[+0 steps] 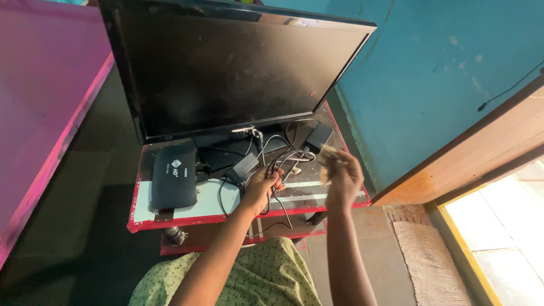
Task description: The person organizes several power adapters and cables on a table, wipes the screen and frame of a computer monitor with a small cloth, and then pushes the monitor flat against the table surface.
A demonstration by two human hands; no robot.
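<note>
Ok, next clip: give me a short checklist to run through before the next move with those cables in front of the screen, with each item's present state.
1. Left hand has hold of the black cables: ok, fingers closed round the bunch.
2. Right hand is holding a brownish cloth-like thing: ok, though what it is cannot be told.
3. Cables untangled: not ok, they loop over each other.
4. Flat screen stands upright on the red-edged table: ok.
5. Black box lies apart from both hands: ok.
</note>
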